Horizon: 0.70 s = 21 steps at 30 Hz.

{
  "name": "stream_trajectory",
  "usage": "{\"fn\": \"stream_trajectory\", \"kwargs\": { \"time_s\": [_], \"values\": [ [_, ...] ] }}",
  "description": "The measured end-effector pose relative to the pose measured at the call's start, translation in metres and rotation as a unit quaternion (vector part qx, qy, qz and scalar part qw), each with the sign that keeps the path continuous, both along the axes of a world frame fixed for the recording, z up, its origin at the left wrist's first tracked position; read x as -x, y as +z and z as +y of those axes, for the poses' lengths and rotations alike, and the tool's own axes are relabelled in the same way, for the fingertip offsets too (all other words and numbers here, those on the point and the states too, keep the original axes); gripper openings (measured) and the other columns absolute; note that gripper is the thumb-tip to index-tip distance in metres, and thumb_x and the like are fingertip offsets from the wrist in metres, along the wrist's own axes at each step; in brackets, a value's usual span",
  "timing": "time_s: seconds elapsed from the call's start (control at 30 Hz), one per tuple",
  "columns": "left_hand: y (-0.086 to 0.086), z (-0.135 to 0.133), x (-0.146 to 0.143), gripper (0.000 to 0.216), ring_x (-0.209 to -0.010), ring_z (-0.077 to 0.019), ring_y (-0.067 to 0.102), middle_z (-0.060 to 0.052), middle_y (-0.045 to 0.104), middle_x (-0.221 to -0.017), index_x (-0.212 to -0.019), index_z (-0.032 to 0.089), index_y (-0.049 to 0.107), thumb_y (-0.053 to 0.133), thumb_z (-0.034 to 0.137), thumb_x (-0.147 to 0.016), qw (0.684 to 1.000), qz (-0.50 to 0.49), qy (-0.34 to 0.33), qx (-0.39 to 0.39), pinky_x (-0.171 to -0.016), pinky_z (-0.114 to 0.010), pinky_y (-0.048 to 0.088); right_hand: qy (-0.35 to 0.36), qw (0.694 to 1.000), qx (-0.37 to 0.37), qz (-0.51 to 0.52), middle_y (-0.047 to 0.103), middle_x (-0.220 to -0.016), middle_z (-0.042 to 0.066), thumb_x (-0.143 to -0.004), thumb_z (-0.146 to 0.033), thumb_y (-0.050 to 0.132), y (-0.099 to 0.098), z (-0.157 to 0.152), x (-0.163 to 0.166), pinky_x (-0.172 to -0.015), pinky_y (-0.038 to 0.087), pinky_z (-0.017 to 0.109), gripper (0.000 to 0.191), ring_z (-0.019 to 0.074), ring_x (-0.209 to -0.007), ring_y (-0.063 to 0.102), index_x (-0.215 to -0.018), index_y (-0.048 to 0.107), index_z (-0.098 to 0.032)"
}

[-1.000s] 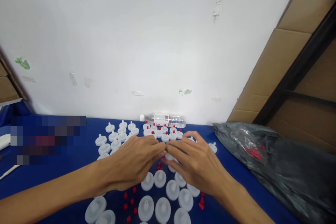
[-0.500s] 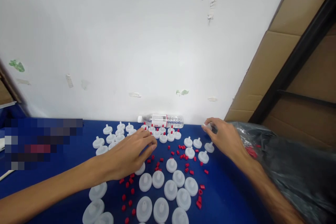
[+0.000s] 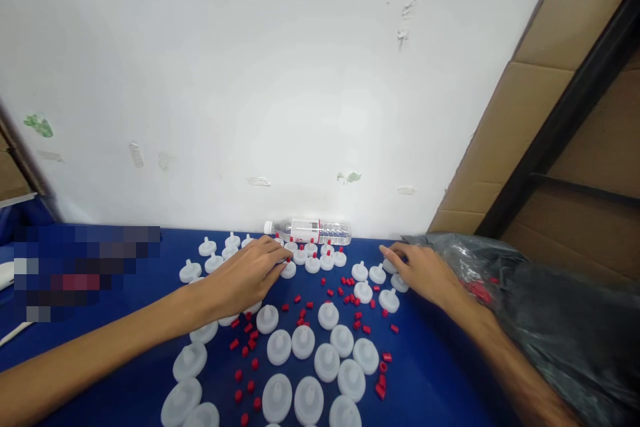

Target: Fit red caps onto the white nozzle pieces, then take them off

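Observation:
My left hand point(image 3: 260, 273) reaches over the blue table, thumb and index finger closed around the red tip of a white disc-shaped cap with a stem point(image 3: 289, 271). This cap sits at the front left of a cluster of red-tipped white caps point(image 3: 313, 264). On the right, my right hand point(image 3: 417, 272) hovers with thumb and fingers apart, just over a white cap point(image 3: 389, 267) that its fingers partly cover. Bare-stemmed white caps point(image 3: 377, 274) stand beside it. Small red sleeves point(image 3: 349, 299) lie scattered between the hands.
A clear plastic bottle point(image 3: 307, 230) lies against the white wall point(image 3: 310, 80). Larger white discs point(image 3: 327, 363) fill the near table point(image 3: 425, 360); more caps point(image 3: 191, 271) stand at left. A dark plastic bag point(image 3: 545, 307) and cardboard point(image 3: 505, 113) are at right.
My right hand has lowered its white cap to the table and loosened its fingers. My left hand has shifted slightly left and up, to a red-tipped cap by the cluster.

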<state>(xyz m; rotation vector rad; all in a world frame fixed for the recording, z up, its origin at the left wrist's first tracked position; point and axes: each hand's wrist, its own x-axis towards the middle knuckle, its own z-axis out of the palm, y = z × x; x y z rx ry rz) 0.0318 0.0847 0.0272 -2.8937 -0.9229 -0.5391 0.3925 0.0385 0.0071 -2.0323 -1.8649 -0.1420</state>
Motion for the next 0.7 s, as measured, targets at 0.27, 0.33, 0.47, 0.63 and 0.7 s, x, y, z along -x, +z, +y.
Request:
{"fn": "stream_trajectory", "kwargs": {
  "time_s": [0.27,0.33,0.47,0.63,0.7],
  "values": [
    [0.003,0.003,0.000,0.013,-0.092,-0.0240,0.062,-0.007,0.070,-0.098,-0.097,0.018,0.068,0.057,0.011,-0.100,1.000,-0.016,-0.001,-0.006,-0.080,-0.038,0.049,0.027,0.997,-0.076,-0.002,0.077,-0.083,0.009,-0.105,-0.043,0.041,0.016,-0.007,0.012,-0.066,0.045,0.035,0.040,0.0286,-0.076,0.072,-0.091,0.072,-0.022],
    [0.008,0.000,0.000,0.012,-0.090,-0.0234,0.060,-0.007,0.068,-0.098,-0.098,0.018,0.065,0.055,0.016,-0.103,0.999,-0.040,-0.013,-0.033,-0.080,-0.038,0.047,0.072,0.992,-0.108,0.003,0.078,-0.097,0.007,-0.106,-0.042,0.042,0.025,-0.012,0.022,-0.078,0.048,0.036,0.035,0.0263,-0.088,0.072,-0.102,0.071,-0.023],
    [0.018,-0.016,-0.005,0.019,-0.086,-0.0205,0.056,-0.005,0.064,-0.097,-0.099,0.018,0.057,0.047,0.031,-0.109,0.987,-0.109,-0.060,-0.098,-0.078,-0.035,0.046,0.200,0.968,-0.152,-0.004,0.073,-0.121,0.004,-0.102,-0.052,0.054,0.036,-0.030,0.066,-0.102,0.043,0.039,0.039,0.0240,-0.112,0.066,-0.130,0.061,-0.027],
    [0.019,-0.037,-0.014,0.025,-0.077,-0.0191,0.050,-0.001,0.059,-0.082,-0.092,0.020,0.049,0.037,0.029,-0.112,0.968,-0.113,-0.118,-0.188,-0.070,-0.033,0.042,0.380,0.896,-0.227,-0.025,0.075,-0.106,0.007,-0.101,-0.048,0.061,0.029,-0.050,0.126,-0.103,0.039,0.045,0.041,0.0220,-0.093,0.068,-0.129,0.058,-0.018],
    [0.019,-0.042,-0.016,0.029,-0.076,-0.0197,0.048,-0.001,0.058,-0.080,-0.087,0.020,0.047,0.032,0.023,-0.111,0.971,-0.095,-0.125,-0.180,-0.070,-0.034,0.041,0.386,0.887,-0.251,-0.031,0.075,-0.097,0.005,-0.104,-0.037,0.059,0.026,-0.052,0.135,-0.101,0.040,0.042,0.026,0.0191,-0.086,0.068,-0.120,0.061,-0.017]
  ]
}}
